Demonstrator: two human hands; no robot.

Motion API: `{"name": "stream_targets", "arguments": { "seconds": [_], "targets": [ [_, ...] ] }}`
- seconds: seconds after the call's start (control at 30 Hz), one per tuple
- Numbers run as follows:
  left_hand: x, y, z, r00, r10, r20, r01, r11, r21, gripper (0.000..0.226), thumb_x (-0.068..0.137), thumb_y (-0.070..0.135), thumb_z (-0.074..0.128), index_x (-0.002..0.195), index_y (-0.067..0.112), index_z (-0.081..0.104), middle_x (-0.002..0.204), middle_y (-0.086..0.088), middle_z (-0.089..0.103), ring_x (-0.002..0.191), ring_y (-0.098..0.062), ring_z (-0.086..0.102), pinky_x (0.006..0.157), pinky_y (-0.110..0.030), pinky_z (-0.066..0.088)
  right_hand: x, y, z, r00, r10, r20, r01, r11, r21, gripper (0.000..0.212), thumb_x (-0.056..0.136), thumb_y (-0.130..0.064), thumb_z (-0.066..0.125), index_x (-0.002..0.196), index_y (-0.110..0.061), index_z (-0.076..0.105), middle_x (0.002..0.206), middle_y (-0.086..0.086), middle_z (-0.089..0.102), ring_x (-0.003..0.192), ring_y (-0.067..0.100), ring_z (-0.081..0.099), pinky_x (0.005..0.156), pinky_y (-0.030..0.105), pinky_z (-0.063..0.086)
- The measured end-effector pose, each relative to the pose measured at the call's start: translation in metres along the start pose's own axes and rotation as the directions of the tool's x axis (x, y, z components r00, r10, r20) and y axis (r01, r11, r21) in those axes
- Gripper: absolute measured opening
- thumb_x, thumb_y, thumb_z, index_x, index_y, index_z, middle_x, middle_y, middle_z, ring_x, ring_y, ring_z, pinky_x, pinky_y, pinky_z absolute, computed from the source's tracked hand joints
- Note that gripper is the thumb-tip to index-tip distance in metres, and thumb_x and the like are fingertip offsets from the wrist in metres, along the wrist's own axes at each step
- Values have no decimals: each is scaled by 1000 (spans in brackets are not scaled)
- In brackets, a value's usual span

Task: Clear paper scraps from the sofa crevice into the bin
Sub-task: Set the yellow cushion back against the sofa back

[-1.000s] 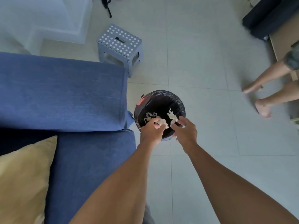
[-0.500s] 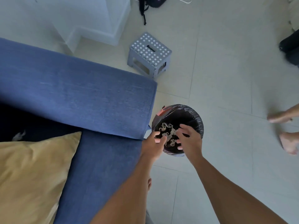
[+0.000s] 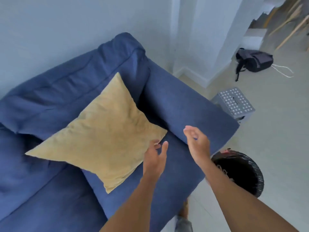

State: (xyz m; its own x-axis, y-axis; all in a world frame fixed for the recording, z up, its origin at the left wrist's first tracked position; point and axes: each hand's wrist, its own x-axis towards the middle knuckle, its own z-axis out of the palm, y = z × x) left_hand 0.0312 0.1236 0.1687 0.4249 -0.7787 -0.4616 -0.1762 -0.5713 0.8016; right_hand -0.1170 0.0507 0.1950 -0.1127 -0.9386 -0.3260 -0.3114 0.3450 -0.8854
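A blue sofa [image 3: 70, 91] fills the left and middle of the view. The dark crevice [image 3: 148, 106] between its seat and right armrest shows no scraps that I can make out. My left hand [image 3: 155, 156] hovers open over the seat, fingertips at the corner of a yellow cushion [image 3: 103, 131]. My right hand [image 3: 197, 144] is open and empty in front of the armrest. The bin [image 3: 245, 171], lined with a black bag, stands on the floor right of the sofa, with pale paper scraps [image 3: 222, 170] inside; my right forearm crosses its near left rim.
A grey dotted step stool [image 3: 235, 102] stands beyond the armrest. A dark backpack [image 3: 254, 61] lies on the floor near a white wall corner. Wooden furniture legs [image 3: 291, 19] show at the top right. Pale tiled floor [image 3: 275, 131] spreads right of the sofa.
Both hands have left the bin, where they let go of paper scraps, and moved left over the sofa seat. The view swung from the bin to the sofa and cushion.
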Motion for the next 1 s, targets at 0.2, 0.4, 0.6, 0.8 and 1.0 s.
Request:
{"name": "stream_targets", "arguments": {
  "seconds": [0.2,0.4,0.6,0.8,1.0],
  "targets": [
    [-1,-19,-107,872,-70,-485,-7,988,-156,38,100,50,65,128,26,56,125,5,63,105,-15,66,82,-30,49,18,-49,74,920,-38,389,86,991,-106,55,97,-50,65,148,-33,56,145,-13,60,134,7,54,113,32,42],
    [17,-59,-169,596,-440,-672,57,858,-511,88,76,61,47,152,17,41,149,-4,41,123,-25,55,100,-47,49,67,-54,138,798,85,596,102,957,-273,89,80,-59,62,161,-45,30,169,-12,31,153,12,34,126,46,27],
    [48,-106,-193,774,-533,-342,199,717,-669,79,78,56,57,147,23,38,141,6,50,138,-22,44,113,-44,36,101,-43,174,715,114,690,170,929,-329,101,75,-84,69,159,-55,21,157,-24,48,143,11,50,123,46,34],
    [48,-106,-199,837,-472,-276,155,689,-708,73,75,61,66,139,34,45,134,16,55,133,-16,50,117,-49,39,89,-46,180,769,-21,639,225,945,-239,76,78,-79,72,144,-52,48,127,-25,69,124,8,64,110,42,48],
    [6,-103,-239,852,-409,-328,71,710,-701,50,94,56,62,139,37,56,139,14,65,129,-10,59,109,-40,46,16,-72,180,783,-159,601,330,925,-185,47,89,-63,71,131,-46,59,108,-25,71,105,-7,63,91,27,49]
  ]
}}
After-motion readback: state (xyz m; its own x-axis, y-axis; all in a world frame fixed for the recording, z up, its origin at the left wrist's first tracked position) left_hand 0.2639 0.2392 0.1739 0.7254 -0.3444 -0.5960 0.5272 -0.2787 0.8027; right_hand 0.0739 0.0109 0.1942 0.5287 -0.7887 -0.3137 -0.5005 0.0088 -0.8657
